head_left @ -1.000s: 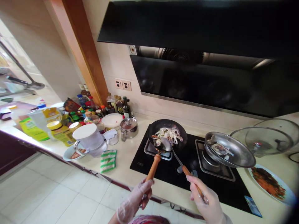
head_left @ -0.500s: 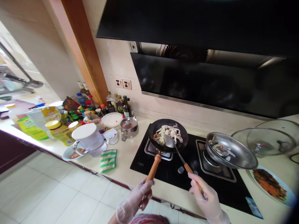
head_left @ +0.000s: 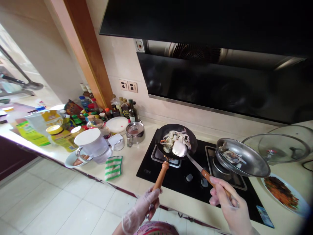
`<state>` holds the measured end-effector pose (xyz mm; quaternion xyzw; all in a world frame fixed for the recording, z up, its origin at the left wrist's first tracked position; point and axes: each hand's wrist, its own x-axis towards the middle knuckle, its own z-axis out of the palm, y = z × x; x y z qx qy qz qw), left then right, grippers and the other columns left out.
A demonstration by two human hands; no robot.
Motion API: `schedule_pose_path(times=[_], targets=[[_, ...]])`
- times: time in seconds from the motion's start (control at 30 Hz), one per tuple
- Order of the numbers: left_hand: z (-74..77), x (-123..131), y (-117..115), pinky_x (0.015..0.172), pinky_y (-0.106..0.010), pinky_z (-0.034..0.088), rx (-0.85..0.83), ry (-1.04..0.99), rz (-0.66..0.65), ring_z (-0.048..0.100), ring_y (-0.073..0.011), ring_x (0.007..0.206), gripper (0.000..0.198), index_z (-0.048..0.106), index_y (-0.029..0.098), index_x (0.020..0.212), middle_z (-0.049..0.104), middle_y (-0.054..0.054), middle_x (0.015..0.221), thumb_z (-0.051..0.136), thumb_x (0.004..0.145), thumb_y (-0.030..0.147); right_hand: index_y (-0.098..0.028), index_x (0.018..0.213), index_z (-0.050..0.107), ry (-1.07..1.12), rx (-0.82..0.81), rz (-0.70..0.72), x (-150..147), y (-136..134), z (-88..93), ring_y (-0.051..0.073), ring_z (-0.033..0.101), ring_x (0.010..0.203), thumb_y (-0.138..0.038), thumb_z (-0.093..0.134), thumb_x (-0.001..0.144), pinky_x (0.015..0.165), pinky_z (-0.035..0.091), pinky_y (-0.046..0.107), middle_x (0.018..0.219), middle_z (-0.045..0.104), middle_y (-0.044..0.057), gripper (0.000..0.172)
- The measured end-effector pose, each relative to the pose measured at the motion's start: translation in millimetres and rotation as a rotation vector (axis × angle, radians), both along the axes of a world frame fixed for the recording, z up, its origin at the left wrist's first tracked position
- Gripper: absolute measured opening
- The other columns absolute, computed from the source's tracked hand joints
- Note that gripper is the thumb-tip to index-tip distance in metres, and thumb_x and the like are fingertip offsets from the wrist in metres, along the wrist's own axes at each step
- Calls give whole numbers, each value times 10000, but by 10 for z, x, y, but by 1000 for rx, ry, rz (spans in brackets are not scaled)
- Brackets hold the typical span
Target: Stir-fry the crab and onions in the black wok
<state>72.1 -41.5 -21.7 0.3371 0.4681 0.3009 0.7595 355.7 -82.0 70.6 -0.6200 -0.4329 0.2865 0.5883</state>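
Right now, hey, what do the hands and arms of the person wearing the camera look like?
The left hand and right hand wear thin, see-through, whitish gloves without visible markings. The left glove is wrinkled, with a loose, crinkled cuff at the wrist. No sleeve shows on the visible bit of left forearm; the right forearm is mostly out of frame.
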Motion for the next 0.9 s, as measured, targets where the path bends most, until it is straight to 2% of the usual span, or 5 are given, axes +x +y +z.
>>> schedule_pose_path(times=[0.33, 0.47, 0.57, 0.73, 0.9], targets=[[30, -4, 9, 351, -227, 92, 2, 12, -4, 324, -29, 286, 672, 519, 164, 982, 538, 75, 538, 622, 668, 750, -250, 1027, 723, -320, 106, 195, 51, 91, -66, 141, 668, 510, -394, 617, 891, 533, 573, 201, 619, 681, 2, 225], [35, -5, 1, 357, -224, 103, 9, 13, 1, 337, -31, 299, 674, 522, 161, 986, 534, 76, 537, 621, 668, 747, -265, 1041, 721, -366, 123, 273, 40, 146, -230, 134, 689, 550, -348, 614, 895, 539, 577, 192, 761, 740, 18, 200], [26, -4, 2, 352, -225, 93, 11, 4, 3, 326, -28, 296, 669, 521, 158, 987, 526, 78, 533, 617, 675, 741, -269, 1064, 718, -386, 110, 296, 20, 187, -388, 131, 689, 553, -339, 608, 899, 533, 574, 190, 793, 745, 20, 210], [22, -12, -3, 354, -226, 91, -6, 16, -2, 332, -25, 290, 672, 521, 156, 994, 534, 76, 538, 618, 674, 740, -234, 1059, 712, -290, 52, 250, -14, 260, -532, 150, 697, 573, -420, 589, 903, 561, 587, 225, 799, 736, 44, 273], [-11, -4, 3, 361, -231, 61, -8, 9, -6, 331, -20, 282, 671, 521, 158, 1010, 538, 77, 540, 615, 683, 735, -184, 1067, 687, -31, -50, 141, -59, 343, -511, 187, 713, 608, -547, 613, 858, 639, 616, 299, 773, 720, 57, 425]])
